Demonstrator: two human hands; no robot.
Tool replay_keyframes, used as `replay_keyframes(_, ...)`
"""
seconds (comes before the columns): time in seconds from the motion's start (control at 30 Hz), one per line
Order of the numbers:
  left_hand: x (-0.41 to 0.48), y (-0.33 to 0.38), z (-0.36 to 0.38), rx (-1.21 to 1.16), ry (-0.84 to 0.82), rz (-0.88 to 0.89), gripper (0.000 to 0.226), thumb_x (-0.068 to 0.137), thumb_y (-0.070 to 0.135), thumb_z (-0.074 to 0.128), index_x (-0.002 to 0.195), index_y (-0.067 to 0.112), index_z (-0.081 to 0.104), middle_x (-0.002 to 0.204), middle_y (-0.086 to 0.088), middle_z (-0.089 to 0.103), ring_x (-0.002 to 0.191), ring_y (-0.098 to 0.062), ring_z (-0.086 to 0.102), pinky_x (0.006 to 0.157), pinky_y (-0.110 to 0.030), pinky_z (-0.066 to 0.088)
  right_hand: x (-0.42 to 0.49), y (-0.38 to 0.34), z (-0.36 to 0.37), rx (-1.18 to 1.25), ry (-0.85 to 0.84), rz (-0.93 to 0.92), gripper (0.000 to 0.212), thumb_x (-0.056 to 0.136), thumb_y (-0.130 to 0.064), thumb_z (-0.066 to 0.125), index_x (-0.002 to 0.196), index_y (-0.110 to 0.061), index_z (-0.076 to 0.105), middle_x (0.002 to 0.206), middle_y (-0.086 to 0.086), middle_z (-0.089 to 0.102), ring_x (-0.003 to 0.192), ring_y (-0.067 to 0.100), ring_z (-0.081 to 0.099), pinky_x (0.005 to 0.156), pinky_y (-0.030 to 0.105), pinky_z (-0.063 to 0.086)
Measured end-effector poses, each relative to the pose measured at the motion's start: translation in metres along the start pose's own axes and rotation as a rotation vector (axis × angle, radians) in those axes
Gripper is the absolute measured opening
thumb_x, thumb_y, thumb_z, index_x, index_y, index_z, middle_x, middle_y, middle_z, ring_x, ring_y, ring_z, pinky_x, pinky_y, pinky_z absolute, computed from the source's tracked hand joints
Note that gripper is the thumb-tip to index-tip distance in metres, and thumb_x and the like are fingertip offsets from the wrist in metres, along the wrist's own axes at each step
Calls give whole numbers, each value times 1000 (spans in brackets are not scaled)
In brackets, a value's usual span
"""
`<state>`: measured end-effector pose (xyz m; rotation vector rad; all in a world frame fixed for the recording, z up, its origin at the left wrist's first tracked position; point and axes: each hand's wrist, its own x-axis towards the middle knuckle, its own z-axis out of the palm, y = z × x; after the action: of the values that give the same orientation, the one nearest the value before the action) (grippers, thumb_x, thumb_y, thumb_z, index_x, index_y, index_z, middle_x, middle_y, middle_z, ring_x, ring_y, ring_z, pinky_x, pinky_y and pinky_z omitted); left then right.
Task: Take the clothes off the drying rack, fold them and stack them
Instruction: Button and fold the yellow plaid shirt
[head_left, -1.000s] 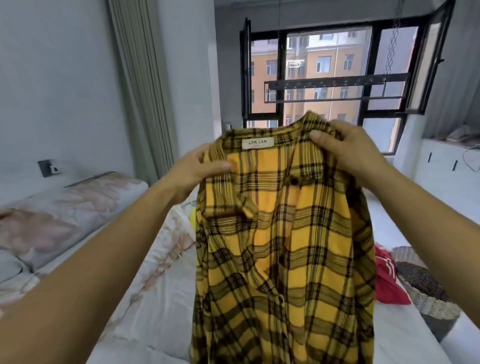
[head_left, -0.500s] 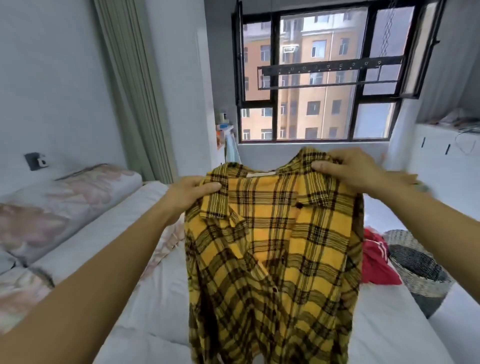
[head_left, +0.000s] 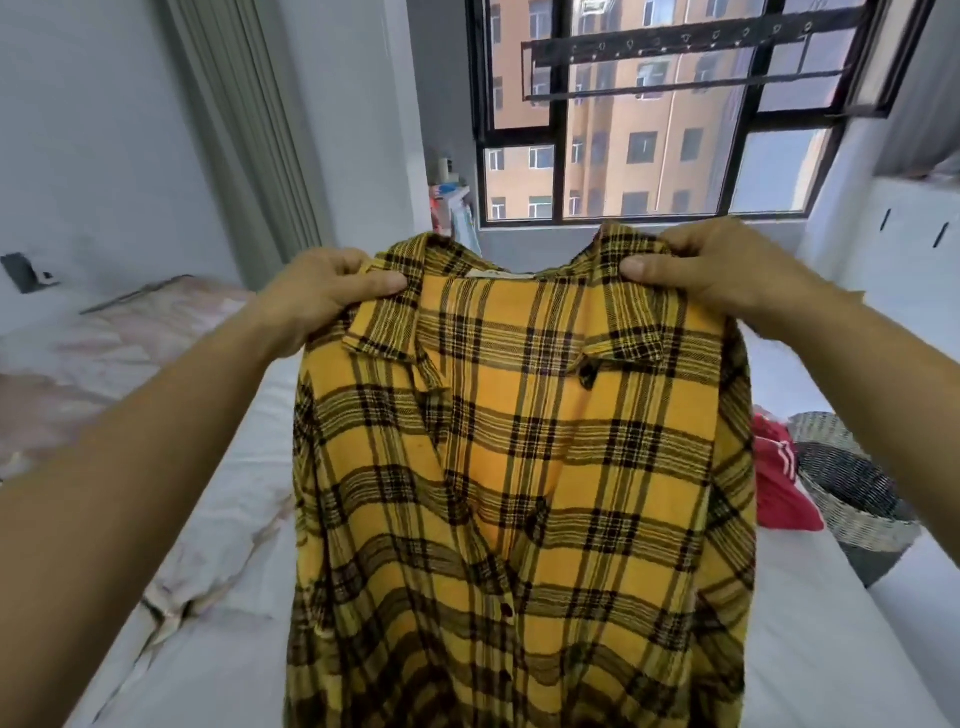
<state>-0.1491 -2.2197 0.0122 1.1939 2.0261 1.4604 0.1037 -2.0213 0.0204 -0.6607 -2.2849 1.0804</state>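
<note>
I see the left hand (head_left: 322, 293) and right hand (head_left: 727, 275) clamped on the yellow plaid shirt (head_left: 519, 467) at its shoulders, fingers (head_left: 332, 258) partly behind cloth. Its hem is cut off below.

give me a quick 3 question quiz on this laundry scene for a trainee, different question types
1. True or false: the left hand and the right hand each grip the yellow plaid shirt near its collar.
2. What colour is the garment beside the woven basket? A red, B blue, C white.
3. Fill in: the drying rack hangs in front of the ___.
Key: 1 true; 2 A; 3 window.
</note>
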Motion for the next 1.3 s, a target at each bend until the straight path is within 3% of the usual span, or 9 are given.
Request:
replay_keyframes(0.1,50,-57,12,81,-2,-76,59,58,41,73,94,-5,61,82,-13,68,75,-23,64,81,-41,52,43,49,26,-32,-53,92,29,81,-37,64,89,-9,65,81,7,67,73,21,61,76,33,48)
replay_keyframes(0.4,254,-272,62,177,-102,-217,46,64,44,75,67,9,46,63,-10,35,64,-21,39,61,-32,30,230,254,138,-131,-172,344,35,87,-35,59,84,-1,55,62,7,44,51,12,42,54,22,36)
replay_keyframes(0.5,325,-343,79,192,-115,-296,43,74,35,74,63,10,41,62,-7,34,62,-20,39,57,-32,29,295,322,177,-126,-172,407,39,88,-30,60,94,9,56,68,15,53,55,19,52,61,23,45)
replay_keyframes(0.6,383,-406,98,234,-145,-352,34,76,32,73,73,9,48,65,-9,36,64,-20,40,57,-32,30,345,386,216,-175,-169,433,28,89,-24,60,88,3,58,62,6,41,55,16,38,53,22,33)
replay_keyframes(0.77,442,-508,141,399,-125,-433,30,81,32,70,75,10,50,72,-5,50,78,-23,49,59,-32,33,396,485,278,-304,-123,493,18,92,-20,57,96,-3,61,69,6,50,75,20,47,67,27,34)
replay_keyframes(0.93,440,-564,193,668,8,-234,33,84,22,65,109,3,57,113,-18,53,104,-32,51,89,-37,40,390,540,339,-447,-8,406,25,92,-17,54,116,-9,57,114,11,53,107,26,49,90,33,36)
replay_keyframes(1.03,384,-588,255,491,-383,-143,19,91,11,53,109,8,60,108,-8,56,101,-23,54,85,-28,41,344,558,402,-337,-346,323,21,95,-19,49,111,-11,60,108,5,51,103,22,49,85,29,40)
replay_keyframes(1.13,338,-631,293,571,-665,-285,22,95,16,49,115,13,56,115,-3,55,109,-19,50,89,-28,39,302,582,448,-346,-581,409,25,96,-24,47,116,-14,59,113,5,52,106,21,49,90,33,43)
replay_keyframes(1.3,307,-662,284,609,-309,-469,10,89,23,59,90,16,52,94,5,43,96,-12,41,78,-20,36,274,605,471,-390,-491,575,22,94,-23,52,114,-15,52,123,3,46,99,19,54,84,29,49)
